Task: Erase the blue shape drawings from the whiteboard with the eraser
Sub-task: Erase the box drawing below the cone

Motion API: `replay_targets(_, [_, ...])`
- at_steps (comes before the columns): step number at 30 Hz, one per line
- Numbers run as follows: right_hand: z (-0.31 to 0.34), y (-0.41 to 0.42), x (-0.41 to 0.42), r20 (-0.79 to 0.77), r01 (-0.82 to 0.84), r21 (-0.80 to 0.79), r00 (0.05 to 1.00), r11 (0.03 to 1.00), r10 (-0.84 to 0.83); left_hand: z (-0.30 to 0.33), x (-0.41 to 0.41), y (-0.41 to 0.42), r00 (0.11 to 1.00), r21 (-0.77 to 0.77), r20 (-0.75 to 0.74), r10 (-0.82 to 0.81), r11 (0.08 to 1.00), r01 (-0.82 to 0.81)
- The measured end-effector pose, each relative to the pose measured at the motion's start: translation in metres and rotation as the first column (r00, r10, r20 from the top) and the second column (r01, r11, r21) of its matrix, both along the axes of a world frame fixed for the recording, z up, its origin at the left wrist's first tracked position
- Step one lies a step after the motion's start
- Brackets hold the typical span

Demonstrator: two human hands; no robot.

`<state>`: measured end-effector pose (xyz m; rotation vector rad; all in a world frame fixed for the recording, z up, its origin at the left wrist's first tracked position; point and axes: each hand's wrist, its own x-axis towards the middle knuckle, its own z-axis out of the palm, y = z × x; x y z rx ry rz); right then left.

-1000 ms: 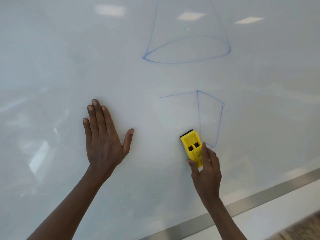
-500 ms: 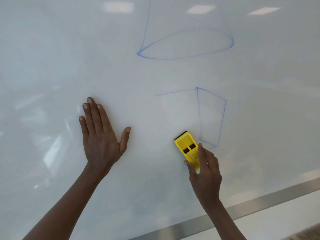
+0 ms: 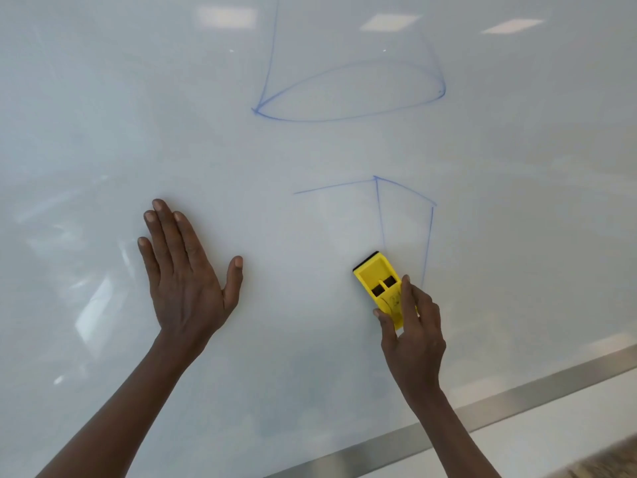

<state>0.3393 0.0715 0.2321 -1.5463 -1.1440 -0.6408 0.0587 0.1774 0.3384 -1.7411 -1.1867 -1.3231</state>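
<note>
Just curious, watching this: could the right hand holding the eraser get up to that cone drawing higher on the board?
Probably yes. The right hand grips the yellow eraser at the box drawing, and only bare whiteboard lies between it and the cone drawing. Its top runs out of frame, though.

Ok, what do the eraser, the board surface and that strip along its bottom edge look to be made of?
Eraser: moulded yellow plastic shell, matte, with what seems a dark felt pad at its edge.
Whiteboard: glossy white, possibly glass or enamel; it mirrors ceiling lights sharply.
Bottom strip: looks like brushed metal, grey with a dull sheen.
The right hand grips the eraser.
</note>
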Motion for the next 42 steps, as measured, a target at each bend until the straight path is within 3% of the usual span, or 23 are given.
replay_targets(7, [0.017,0.004,0.015,-0.096,0.024,0.027,0.995,0.999,-0.021,0.008,0.02,-0.006,0.997,-0.036,0.075,-0.017,0.999,0.02])
replay_targets(15, [0.01,0.002,0.003,0.015,-0.004,0.022,1.0,1.0,0.004,0.022,0.04,-0.006,0.999,-0.025,0.033,-0.033,0.999,0.033])
replay_targets(19, [-0.006,-0.003,0.03,-0.007,0.023,0.004,1.0,1.0,-0.023,0.021,0.04,-0.005,0.999,-0.027,0.035,-0.024,0.999,0.025])
replay_targets(26, [0.03,0.005,0.039,-0.031,0.05,0.062,0.998,0.997,-0.048,0.02,0.041,-0.005,0.999,-0.023,0.042,-0.017,1.0,0.018])
replay_targets(30, [0.008,0.001,0.026,0.022,-0.001,0.025,1.0,1.0,0.001,0.02,0.041,-0.005,0.999,-0.024,0.046,-0.012,1.0,0.014])
replay_targets(34, [-0.008,-0.003,0.041,-0.021,-0.003,-0.004,1.0,1.0,0.003,0.02,0.041,-0.005,0.999,-0.022,0.048,-0.009,1.0,0.01])
replay_targets(42, [0.055,0.008,0.055,-0.003,0.043,0.088,0.999,0.995,-0.043,0.018,0.042,-0.004,0.999,-0.002,0.043,0.0,1.0,0.0])
